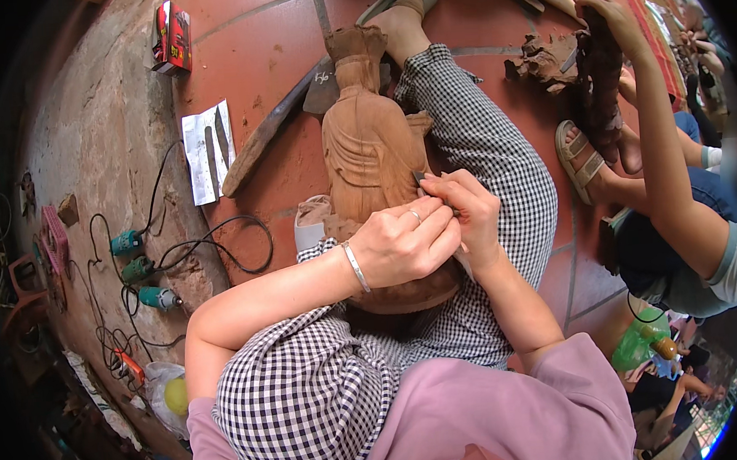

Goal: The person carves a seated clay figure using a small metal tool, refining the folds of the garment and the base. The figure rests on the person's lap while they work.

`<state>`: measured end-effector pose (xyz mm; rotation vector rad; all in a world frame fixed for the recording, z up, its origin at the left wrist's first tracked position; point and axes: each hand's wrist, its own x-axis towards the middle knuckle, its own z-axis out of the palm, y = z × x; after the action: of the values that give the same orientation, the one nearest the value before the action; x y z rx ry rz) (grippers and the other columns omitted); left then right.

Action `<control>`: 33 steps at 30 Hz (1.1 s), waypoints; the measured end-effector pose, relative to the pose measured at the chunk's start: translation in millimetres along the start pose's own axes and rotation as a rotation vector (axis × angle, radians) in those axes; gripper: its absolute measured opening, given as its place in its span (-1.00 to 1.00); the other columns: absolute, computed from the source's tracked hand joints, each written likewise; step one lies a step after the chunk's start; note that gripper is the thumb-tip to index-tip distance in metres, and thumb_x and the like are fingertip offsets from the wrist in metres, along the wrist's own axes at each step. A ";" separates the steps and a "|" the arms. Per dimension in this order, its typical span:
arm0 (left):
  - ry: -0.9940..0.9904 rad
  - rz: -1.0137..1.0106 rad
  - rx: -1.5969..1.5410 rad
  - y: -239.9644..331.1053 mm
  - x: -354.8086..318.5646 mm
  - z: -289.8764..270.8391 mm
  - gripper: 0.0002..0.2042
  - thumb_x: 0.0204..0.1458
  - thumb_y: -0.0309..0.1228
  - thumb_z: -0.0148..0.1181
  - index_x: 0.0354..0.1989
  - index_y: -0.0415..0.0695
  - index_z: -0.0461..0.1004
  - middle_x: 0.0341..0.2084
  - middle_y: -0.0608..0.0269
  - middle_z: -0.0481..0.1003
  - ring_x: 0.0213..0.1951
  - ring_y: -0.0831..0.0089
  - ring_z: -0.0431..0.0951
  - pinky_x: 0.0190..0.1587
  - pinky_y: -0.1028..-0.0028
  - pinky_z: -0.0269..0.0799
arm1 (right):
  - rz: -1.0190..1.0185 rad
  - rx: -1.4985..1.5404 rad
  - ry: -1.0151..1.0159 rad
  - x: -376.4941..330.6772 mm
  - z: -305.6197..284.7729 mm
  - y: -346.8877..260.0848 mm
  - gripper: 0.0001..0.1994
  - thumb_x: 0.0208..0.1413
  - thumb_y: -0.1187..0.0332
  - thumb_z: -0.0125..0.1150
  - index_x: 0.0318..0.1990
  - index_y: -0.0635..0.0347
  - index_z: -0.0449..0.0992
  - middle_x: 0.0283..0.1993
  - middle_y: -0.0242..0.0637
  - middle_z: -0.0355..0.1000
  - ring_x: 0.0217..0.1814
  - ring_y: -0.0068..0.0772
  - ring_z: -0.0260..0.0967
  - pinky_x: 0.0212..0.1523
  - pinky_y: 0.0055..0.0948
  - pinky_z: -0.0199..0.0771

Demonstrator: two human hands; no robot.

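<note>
A carved wooden statue (362, 150) of a robed figure lies between my legs, its base toward me and its head end away. Both hands are on its lower part, close together. My right hand (469, 211) pinches a small dark flat piece (418, 177), its tip showing against the carved robe; its exact kind is unclear. My left hand (407, 240), with a ring and a bracelet, is closed, fingers curled beside the right one. What its fingertips hold, if anything, is hidden.
A long wooden piece (274, 130) lies left of the statue. White paper (209, 151) bears dark strips. A red box (171, 38) stands at the upper left. Corded green power tools (160, 297) lie on the ledge. A co-worker's arm (662, 128) reaches to dark wood (601, 81) at right.
</note>
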<state>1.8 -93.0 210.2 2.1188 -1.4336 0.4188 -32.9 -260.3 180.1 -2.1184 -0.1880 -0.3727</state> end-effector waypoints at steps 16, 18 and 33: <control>0.181 -0.167 -0.172 -23.0 -29.4 -17.9 -0.81 -0.04 -0.64 0.28 -0.21 -0.32 0.55 -0.18 -0.01 0.61 -0.07 0.13 0.68 -0.12 0.34 0.68 | -0.082 -0.164 0.078 20.4 23.0 -13.1 -0.75 -0.19 0.46 0.44 -0.25 0.18 0.69 -0.42 -0.36 0.46 -0.46 -0.37 0.37 -0.49 -0.42 0.39; 0.188 -0.167 -0.200 -24.6 -31.0 -20.0 -0.79 -0.08 -0.66 0.29 -0.22 -0.32 0.54 -0.18 -0.01 0.62 -0.07 0.13 0.68 -0.12 0.33 0.68 | -0.069 -0.127 0.034 16.6 22.2 -15.1 -0.77 -0.18 0.45 0.44 -0.26 0.19 0.70 -0.45 -0.36 0.44 -0.45 -0.37 0.37 -0.49 -0.41 0.38; 0.303 -0.206 -0.283 -35.1 -26.0 -15.2 -0.84 -0.09 -0.66 0.28 -0.29 -0.32 0.54 -0.27 0.01 0.63 -0.12 0.11 0.70 -0.07 0.29 0.68 | -0.062 -0.108 0.053 26.9 29.4 -8.5 -0.70 -0.19 0.53 0.40 -0.19 0.25 0.67 -0.54 -0.31 0.39 -0.52 -0.33 0.34 -0.49 -0.41 0.38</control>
<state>24.8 -54.4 199.4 1.8588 -1.0270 0.4092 -4.2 -231.3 181.0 -2.2098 -0.2079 -0.4844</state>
